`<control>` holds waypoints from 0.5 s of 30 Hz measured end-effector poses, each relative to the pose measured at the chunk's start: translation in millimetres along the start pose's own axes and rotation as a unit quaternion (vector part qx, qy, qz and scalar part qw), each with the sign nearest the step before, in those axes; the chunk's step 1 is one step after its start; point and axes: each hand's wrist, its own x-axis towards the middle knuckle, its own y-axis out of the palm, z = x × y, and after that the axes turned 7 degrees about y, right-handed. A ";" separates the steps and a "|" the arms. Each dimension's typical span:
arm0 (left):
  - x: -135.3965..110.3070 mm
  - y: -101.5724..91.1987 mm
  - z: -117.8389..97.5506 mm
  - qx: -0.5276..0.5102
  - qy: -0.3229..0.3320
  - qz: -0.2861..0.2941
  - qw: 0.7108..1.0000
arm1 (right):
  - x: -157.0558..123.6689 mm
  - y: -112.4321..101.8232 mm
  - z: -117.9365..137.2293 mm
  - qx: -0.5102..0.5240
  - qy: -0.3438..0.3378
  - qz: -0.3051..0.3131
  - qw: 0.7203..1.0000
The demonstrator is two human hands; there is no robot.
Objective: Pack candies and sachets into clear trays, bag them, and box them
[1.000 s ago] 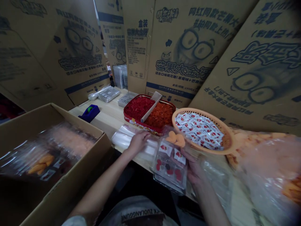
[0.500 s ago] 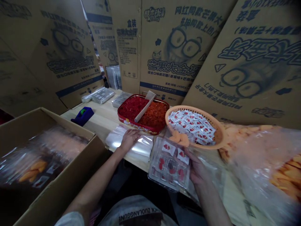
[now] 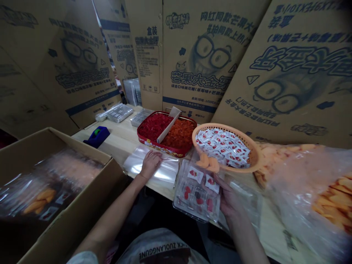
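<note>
My left hand [image 3: 151, 164] rests palm down on a stack of see-through plastic bags [image 3: 132, 163] at the table's front edge, its fingers stretched over the film. In my right hand [image 3: 228, 197] is a see-through plastic candy tray [image 3: 181, 200], gripped by its right side and tilted towards me. Its compartments show red and dark gummy pieces, two small white sachets with red print [image 3: 195, 174] and orange candies [image 3: 207, 162] at the top end. Behind the bags stands a red tin [image 3: 170, 149], parted by a strip into red and orange small wrapped pieces.
An orange basket [image 3: 257, 156] full of white sachets stands right of the tin. Further right lies a big plastic bag of orange candies [image 3: 332, 201]. A blue tape dispenser [image 3: 98, 136] and an open carton [image 3: 115, 172] of packed bags are at left. Cardboard boxes [image 3: 203, 91] wall the back.
The tray in my right hand has shifted very slightly left. My left hand stays on the plastic bags, and the camera view has moved a little.
</note>
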 end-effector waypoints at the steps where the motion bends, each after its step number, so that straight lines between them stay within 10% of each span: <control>1: -0.7 -0.8 0.0 -0.008 -0.005 -0.006 1.000 | 0.3 -0.7 -0.5 -0.001 0.000 -0.001 1.000; 15: 46.5 -64.3 -44.4 -0.175 -0.127 -0.047 0.975 | -14.8 16.1 8.1 0.024 -0.028 0.009 0.999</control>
